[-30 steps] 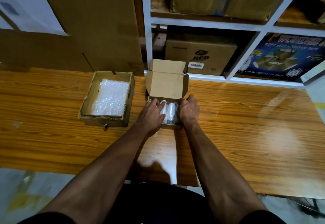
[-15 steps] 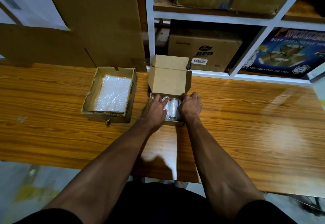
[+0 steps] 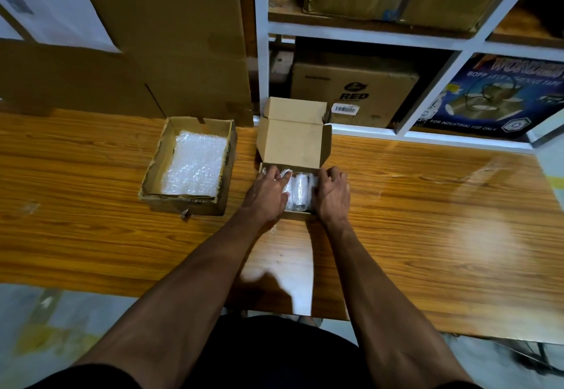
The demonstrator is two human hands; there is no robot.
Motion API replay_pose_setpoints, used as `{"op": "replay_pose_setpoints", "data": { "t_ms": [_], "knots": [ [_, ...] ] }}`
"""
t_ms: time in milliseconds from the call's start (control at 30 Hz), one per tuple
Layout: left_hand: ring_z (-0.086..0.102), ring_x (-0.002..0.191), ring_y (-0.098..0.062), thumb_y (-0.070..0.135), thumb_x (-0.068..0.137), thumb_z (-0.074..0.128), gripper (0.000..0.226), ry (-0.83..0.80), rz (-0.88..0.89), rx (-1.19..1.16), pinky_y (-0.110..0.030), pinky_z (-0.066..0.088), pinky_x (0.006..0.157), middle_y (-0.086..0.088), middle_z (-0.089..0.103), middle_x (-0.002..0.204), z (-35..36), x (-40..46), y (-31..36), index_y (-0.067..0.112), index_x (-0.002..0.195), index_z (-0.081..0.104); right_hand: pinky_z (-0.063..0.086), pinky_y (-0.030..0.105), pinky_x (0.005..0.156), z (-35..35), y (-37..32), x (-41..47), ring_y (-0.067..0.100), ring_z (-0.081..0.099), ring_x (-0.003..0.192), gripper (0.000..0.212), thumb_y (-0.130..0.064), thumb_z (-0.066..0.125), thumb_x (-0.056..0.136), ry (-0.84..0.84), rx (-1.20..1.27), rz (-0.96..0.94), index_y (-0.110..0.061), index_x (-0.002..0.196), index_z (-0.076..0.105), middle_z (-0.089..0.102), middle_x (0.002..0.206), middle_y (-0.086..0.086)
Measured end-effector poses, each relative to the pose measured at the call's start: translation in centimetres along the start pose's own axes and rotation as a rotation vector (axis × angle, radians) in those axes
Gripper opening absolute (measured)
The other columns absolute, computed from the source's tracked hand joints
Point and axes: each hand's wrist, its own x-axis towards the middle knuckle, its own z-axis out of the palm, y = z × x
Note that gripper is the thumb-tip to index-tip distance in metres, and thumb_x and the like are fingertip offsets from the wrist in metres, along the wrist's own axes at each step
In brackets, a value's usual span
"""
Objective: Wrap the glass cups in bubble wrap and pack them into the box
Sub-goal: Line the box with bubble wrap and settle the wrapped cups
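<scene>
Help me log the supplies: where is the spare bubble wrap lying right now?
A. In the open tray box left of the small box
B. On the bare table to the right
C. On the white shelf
A: the bubble wrap lies inside the open tray box, left of the small box.

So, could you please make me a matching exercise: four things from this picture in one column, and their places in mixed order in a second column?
Things:
1. bubble wrap
2. glass cup
3. left hand
4. lid

Places:
a. standing open behind the cups
b. in the tray on the left
c. between the two hands
d. on the left wrapped cup

Pairs: 1-b, 2-c, 3-d, 4-a
</scene>
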Motion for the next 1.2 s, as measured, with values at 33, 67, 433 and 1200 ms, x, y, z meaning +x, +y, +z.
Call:
{"op": "replay_pose_setpoints", "data": {
  "t_ms": [33,67,433,1200],
  "knots": [
    [0.048,0.126,-0.026,0.040,0.106,0.053,0.065,-0.003,-0.002,0.001,-0.037,0.044,0.107,-0.007,0.042,0.142,0.0,0.0,0.0,0.021,0.165,0.031,0.043,0.044,0.096,0.2,0.4,-0.4,0.032,0.042,0.123,0.056,-0.030,0.071,0.091,-0.001,-0.013,-0.028,-0.020,0.142,0.051,0.046,0.141,0.014],
    [0.047,0.127,-0.026,0.040,0.106,0.052,0.065,-0.003,-0.001,0.002,-0.037,0.044,0.108,-0.007,0.041,0.142,0.1,0.0,0.1,0.021,0.165,0.031,0.042,0.043,0.094,0.3,0.8,-0.7,0.032,0.041,0.122,0.054,-0.034,0.069,0.092,0.000,-0.029,-0.037,-0.024,0.142,0.051,0.043,0.143,0.013],
    [0.048,0.131,-0.028,0.040,0.104,0.058,0.069,-0.069,-0.098,-0.023,-0.042,0.049,0.109,-0.011,0.032,0.148,0.5,0.9,0.8,0.026,0.165,0.028,0.038,0.045,0.097,-0.2,-0.2,-1.1,0.035,0.035,0.124,0.059,-0.049,0.069,0.091,-0.109,-0.167,0.055,-0.040,0.144,0.046,0.027,0.151,0.014],
    [0.054,0.127,-0.027,0.036,0.094,0.077,0.061,-0.018,-0.150,-0.229,-0.038,0.046,0.105,-0.007,0.051,0.142,-1.4,-0.3,-0.8,0.012,0.146,0.055,0.039,0.044,0.106,-0.9,-5.0,-0.1,0.040,0.034,0.133,0.077,-0.050,0.074,0.088,-0.229,-0.251,-0.172,-0.033,0.153,0.035,0.024,0.154,0.018]
  ]
}}
